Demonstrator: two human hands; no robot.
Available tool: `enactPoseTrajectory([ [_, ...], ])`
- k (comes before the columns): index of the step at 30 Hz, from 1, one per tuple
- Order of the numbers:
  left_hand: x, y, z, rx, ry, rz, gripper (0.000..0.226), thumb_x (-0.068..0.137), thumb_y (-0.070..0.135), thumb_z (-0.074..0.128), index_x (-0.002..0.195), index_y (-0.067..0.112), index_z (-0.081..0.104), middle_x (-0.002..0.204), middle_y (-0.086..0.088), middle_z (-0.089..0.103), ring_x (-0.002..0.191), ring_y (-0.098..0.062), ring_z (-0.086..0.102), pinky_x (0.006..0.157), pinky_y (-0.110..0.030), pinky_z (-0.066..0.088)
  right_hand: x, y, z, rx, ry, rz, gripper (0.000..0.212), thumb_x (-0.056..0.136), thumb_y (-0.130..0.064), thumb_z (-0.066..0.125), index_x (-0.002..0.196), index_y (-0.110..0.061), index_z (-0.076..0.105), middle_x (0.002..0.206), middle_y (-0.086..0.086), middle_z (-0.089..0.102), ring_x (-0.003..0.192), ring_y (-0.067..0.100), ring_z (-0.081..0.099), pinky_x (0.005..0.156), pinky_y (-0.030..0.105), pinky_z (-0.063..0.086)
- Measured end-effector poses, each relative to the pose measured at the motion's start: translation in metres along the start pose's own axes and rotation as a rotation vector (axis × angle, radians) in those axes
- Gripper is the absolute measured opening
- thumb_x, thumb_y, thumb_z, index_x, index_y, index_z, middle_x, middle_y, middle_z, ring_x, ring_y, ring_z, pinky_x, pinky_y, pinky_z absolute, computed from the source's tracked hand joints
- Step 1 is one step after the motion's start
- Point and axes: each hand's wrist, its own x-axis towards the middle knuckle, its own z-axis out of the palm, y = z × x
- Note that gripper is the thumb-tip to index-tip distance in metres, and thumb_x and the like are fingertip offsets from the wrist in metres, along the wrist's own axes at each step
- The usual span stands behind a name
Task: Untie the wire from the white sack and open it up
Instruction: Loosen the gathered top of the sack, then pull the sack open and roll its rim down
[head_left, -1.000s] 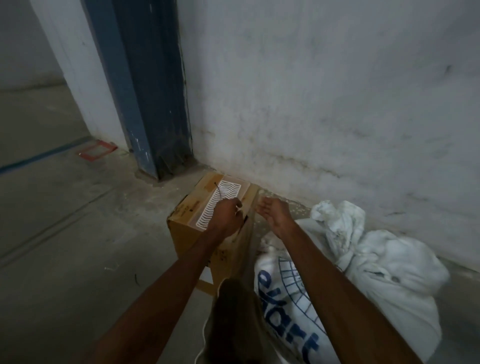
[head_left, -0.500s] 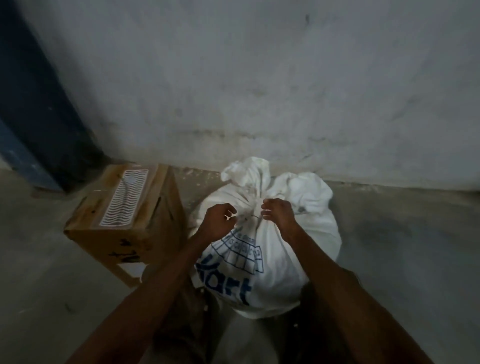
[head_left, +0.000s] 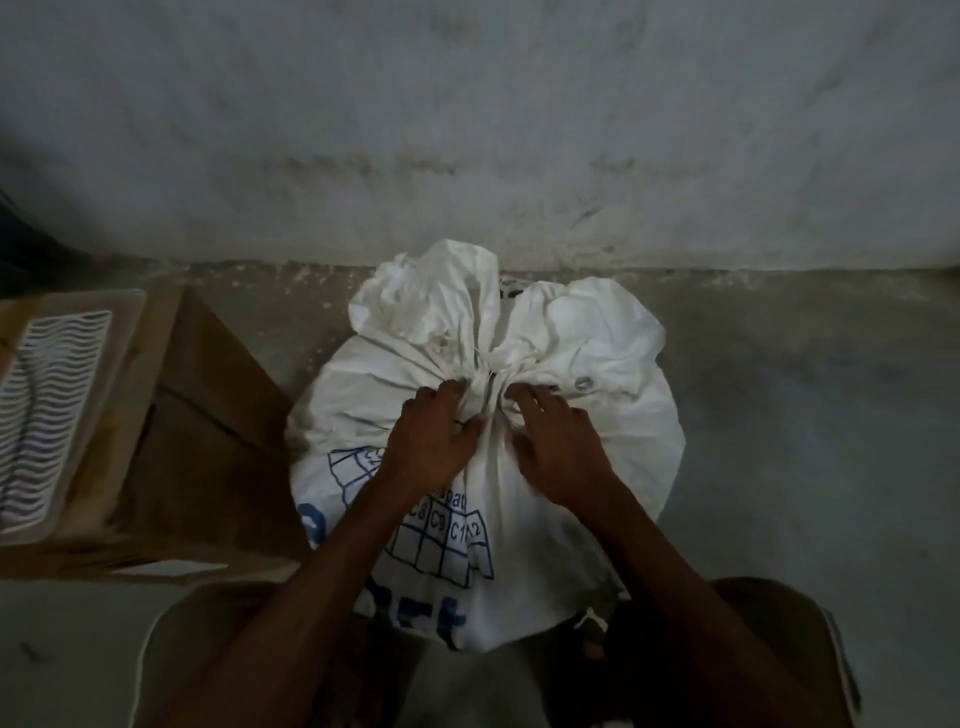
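Count: one sack (head_left: 582, 332), one box (head_left: 208, 415), two hands.

The sack is white with blue print and stands on the floor (head_left: 805, 415), close to the wall (head_left: 467, 130). Its neck is gathered and tied shut at the centre top; the loose cloth above the tie fans toward the wall. The wire itself is too thin and dim to make out clearly.

Left hand (head_left: 431, 441): fingers curled, pressing into the gathered neck from the left; it appears to pinch the cloth at the tie. Right hand (head_left: 558, 447): fingers bent, tips on the neck from the right, gripping the folds there. The two hands lie just beside each other, with the tie between them.

The box is brown card with a white wavy-patterned label and stands just beside the sack on its left. To the right of the sack the floor is bare up to the wall. The person's knees frame the sack at the near edge.
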Motion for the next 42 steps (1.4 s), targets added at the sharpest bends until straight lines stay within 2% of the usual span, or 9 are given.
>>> enactPoseTrajectory([
  [4, 0.017, -0.005, 0.004, 0.126, 0.016, 0.031, 0.043, 0.085, 0.044, 0.048, 0.119, 0.018, 0.052, 0.107, -0.011, 0.059, 0.103, -0.034, 0.056, 0.086, -0.046, 0.048, 0.005, 0.002, 0.001, 0.002, 0.024, -0.037, 0.046, 0.086, -0.029, 0.056, 0.130, -0.020, 0.046, 0.129, 0.002, 0.053, 0.115, 0.024, 0.053, 0.089, 0.040, 0.047],
  [9, 0.020, 0.000, -0.004, 0.068, 0.038, 0.003, 0.013, 0.082, 0.022, 0.061, 0.087, 0.013, 0.052, 0.085, -0.001, 0.048, 0.079, -0.020, 0.052, 0.071, -0.033, 0.045, 0.019, 0.011, 0.006, 0.380, 0.072, 0.063, 0.020, 0.091, -0.035, 0.053, 0.105, -0.021, 0.046, 0.091, -0.005, 0.063, 0.086, 0.015, 0.063, 0.073, 0.043, 0.054],
  [17, -0.013, 0.017, -0.003, 0.014, 0.151, 0.040, 0.021, 0.087, 0.023, 0.060, 0.100, 0.011, 0.051, 0.096, -0.010, 0.055, 0.088, -0.027, 0.058, 0.071, -0.039, 0.051, 0.013, -0.001, 0.017, 0.346, 0.129, 0.148, 0.055, 0.085, -0.026, 0.061, 0.133, -0.023, 0.035, 0.085, 0.006, 0.064, 0.079, 0.027, 0.064, 0.072, 0.046, 0.055],
  [23, -0.102, 0.039, 0.010, -0.105, 0.197, 0.121, 0.030, 0.082, 0.013, 0.060, 0.110, 0.015, 0.048, 0.103, -0.006, 0.053, 0.092, -0.019, 0.056, 0.075, -0.037, 0.051, -0.052, -0.021, -0.003, 0.188, 0.068, 0.067, 0.092, 0.089, -0.013, 0.054, 0.155, -0.041, -0.004, 0.072, 0.007, 0.054, 0.062, 0.021, 0.053, 0.056, 0.042, 0.053],
  [28, -0.134, 0.062, 0.005, -0.027, 0.218, 0.245, 0.060, 0.077, 0.009, 0.062, 0.134, 0.008, 0.043, 0.130, -0.013, 0.047, 0.116, -0.028, 0.051, 0.091, -0.040, 0.051, -0.107, -0.001, -0.001, 0.097, 0.025, 0.137, 0.087, 0.085, -0.020, 0.064, 0.157, -0.019, 0.016, 0.125, 0.014, 0.058, 0.113, 0.030, 0.058, 0.091, 0.045, 0.052],
  [31, -0.124, 0.080, -0.009, 0.104, 0.130, 0.309, 0.069, 0.074, 0.012, 0.060, 0.139, 0.010, 0.039, 0.143, -0.015, 0.038, 0.121, -0.035, 0.048, 0.091, -0.047, 0.051, -0.136, 0.003, -0.006, 0.220, -0.057, 0.152, 0.079, 0.083, -0.007, 0.058, 0.152, 0.002, 0.020, 0.148, 0.024, 0.041, 0.137, 0.037, 0.042, 0.116, 0.045, 0.033],
  [33, -0.119, 0.091, -0.017, 0.190, 0.062, 0.330, 0.071, 0.073, 0.017, 0.057, 0.141, 0.011, 0.038, 0.146, -0.013, 0.036, 0.120, -0.038, 0.046, 0.088, -0.047, 0.052, -0.152, -0.005, -0.016, 0.218, -0.090, 0.193, 0.078, 0.087, -0.004, 0.057, 0.154, -0.002, 0.017, 0.145, 0.019, 0.045, 0.133, 0.033, 0.048, 0.115, 0.034, 0.033],
  [37, -0.110, 0.102, -0.021, 0.274, 0.025, 0.338, 0.070, 0.073, 0.016, 0.058, 0.140, 0.014, 0.038, 0.141, -0.009, 0.040, 0.117, -0.036, 0.047, 0.083, -0.045, 0.051, -0.170, -0.007, -0.014, 0.133, 0.009, 0.174, 0.081, 0.083, -0.006, 0.057, 0.155, -0.014, 0.022, 0.130, 0.011, 0.062, 0.111, 0.027, 0.063, 0.095, 0.038, 0.051],
  [42, -0.098, 0.106, -0.016, 0.442, 0.026, 0.413, 0.099, 0.068, 0.022, 0.062, 0.156, 0.020, 0.017, 0.157, -0.003, 0.029, 0.137, -0.034, 0.033, 0.092, -0.046, 0.047, -0.172, -0.005, -0.017, -0.088, 0.039, 0.073, 0.083, 0.074, -0.010, 0.050, 0.153, -0.024, 0.030, 0.137, -0.001, 0.058, 0.121, 0.019, 0.057, 0.103, 0.043, 0.044],
])
